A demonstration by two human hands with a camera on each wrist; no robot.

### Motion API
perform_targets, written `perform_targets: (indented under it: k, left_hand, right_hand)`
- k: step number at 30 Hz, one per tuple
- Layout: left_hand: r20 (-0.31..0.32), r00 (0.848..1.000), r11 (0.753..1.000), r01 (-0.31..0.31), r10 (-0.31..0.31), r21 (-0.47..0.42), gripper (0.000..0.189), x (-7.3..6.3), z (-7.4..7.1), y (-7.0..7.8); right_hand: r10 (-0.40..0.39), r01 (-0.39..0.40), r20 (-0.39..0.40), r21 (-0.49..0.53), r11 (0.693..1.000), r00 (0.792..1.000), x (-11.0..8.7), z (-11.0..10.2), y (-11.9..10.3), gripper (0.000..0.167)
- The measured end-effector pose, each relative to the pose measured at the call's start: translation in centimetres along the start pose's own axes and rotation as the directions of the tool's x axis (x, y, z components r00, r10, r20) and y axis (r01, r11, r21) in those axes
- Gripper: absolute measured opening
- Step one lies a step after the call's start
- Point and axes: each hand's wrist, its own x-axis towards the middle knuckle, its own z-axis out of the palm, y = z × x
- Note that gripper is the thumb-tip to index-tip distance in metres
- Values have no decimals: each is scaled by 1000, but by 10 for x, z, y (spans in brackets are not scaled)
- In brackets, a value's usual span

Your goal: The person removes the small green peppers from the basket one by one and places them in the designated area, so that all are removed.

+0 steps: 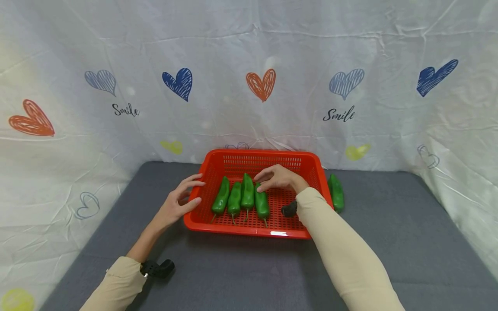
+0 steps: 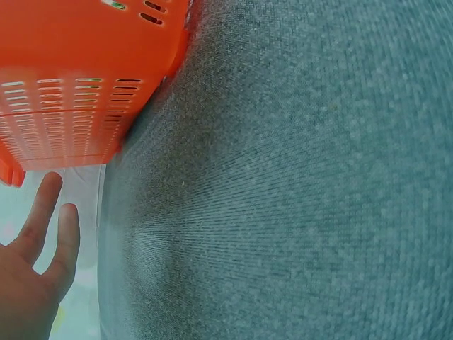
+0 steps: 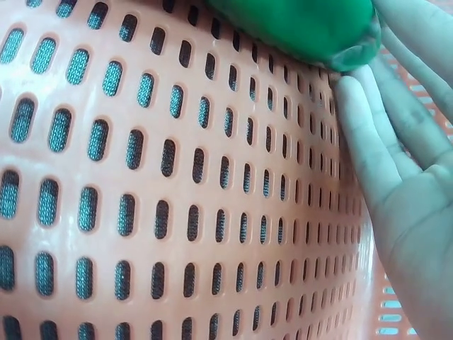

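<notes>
A red plastic basket (image 1: pixel 249 232) with slotted sides holds several long green peppers (image 1: pixel 221 196) in a row, stems toward the near side. My right hand (image 1: pixel 278 178) reaches in and pinches the far end of the rightmost green pepper (image 1: pixel 262 207). In the right wrist view, fingertips meet the tip of that green pepper (image 3: pixel 304 28), low over the slotted floor. At the basket's left rim my left hand (image 1: pixel 177 203) is spread, fingers and thumb apart and holding nothing. Two of its fingers (image 2: pixel 67 241) show near the basket wall (image 2: pixel 78 64) in the left wrist view.
Another green pepper (image 1: pixel 336 193) lies on the grey cloth-covered table (image 1: pixel 249 276), just outside the basket's right side. A white curtain (image 1: pixel 218 47) printed with hearts and "Smile" hangs behind. Dark wrist devices (image 1: pixel 157 268) are strapped on both arms.
</notes>
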Motion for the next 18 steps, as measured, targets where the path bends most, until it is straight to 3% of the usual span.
perform_targets:
  k: [8, 18]
  left_hand:
    - [-5, 1000, 1000, 3, -3, 6, 46, 0, 0, 0]
    - [-10, 1000, 1000, -17, 17, 0, 45, 1, 2, 1]
  right_hand:
    - [3, -4, 16, 14, 1000, 1000, -1, 0, -2, 48]
    - [16, -17, 8, 166, 986, 1000, -2, -2, 1, 47]
